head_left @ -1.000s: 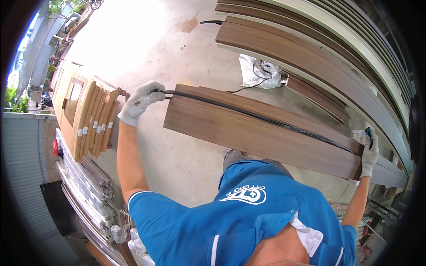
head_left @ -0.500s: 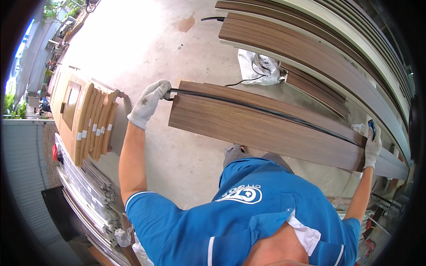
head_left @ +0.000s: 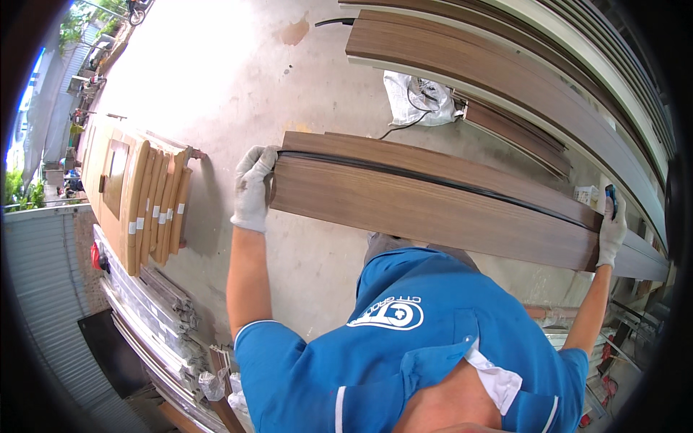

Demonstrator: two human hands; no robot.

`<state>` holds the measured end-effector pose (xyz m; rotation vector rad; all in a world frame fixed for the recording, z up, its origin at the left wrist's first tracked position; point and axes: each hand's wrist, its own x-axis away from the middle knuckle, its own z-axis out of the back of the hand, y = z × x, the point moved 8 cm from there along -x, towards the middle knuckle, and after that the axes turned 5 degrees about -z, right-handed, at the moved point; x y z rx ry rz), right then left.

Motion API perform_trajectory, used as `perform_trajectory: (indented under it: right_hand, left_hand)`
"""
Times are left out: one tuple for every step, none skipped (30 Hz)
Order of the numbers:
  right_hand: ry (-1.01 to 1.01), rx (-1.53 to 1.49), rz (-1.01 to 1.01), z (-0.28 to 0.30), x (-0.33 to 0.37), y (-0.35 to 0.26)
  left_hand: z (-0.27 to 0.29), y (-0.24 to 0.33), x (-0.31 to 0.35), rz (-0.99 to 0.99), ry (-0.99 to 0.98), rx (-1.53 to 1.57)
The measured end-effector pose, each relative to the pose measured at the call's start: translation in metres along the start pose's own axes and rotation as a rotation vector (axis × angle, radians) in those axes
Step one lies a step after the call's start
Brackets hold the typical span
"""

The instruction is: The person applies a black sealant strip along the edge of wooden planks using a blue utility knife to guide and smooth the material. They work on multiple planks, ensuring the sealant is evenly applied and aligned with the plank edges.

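A long brown wood-grain board (head_left: 426,198) lies across in front of me, narrowing with distance toward the right. A black rubber-like strip (head_left: 419,173) runs lengthwise along it. My left hand (head_left: 253,189), in a pale work glove, is at the board's left end, its fingers closed on the end of the strip and against the board's edge. Farther right, my gloved right hand (head_left: 613,229) rests at the board, closed around a small blue-and-black hand tool (head_left: 611,199) that points up; its exact kind is not clear. Part of the strip beneath the right hand is hidden.
More long brown profiles (head_left: 447,54) stand beyond, on the far right. A white plastic sack (head_left: 411,101) with black cord sits on the concrete floor (head_left: 253,94). To the left are cardboard-wrapped panels (head_left: 133,195) and stacked wrapped lengths (head_left: 144,317).
My left hand has moved right and slightly down, up to the board's end, bringing the strip's end with it. The strip's loose end no longer stretches past the board. My right hand keeps its tool.
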<state>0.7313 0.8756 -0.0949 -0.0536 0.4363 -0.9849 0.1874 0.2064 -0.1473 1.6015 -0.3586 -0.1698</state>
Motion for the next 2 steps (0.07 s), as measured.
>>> perform_trajectory:
  right_hand:
    - [-0.008,-0.011,0.027,0.0,0.0002,-0.0028]
    - [-0.008,-0.042,0.017,0.0012,-0.0004,-0.0026]
  left_hand:
    - [0.0007,-0.0057,0.0049,0.031,0.079,0.027]
    - [0.0012,-0.0105,0.0097,0.059,0.158,0.056]
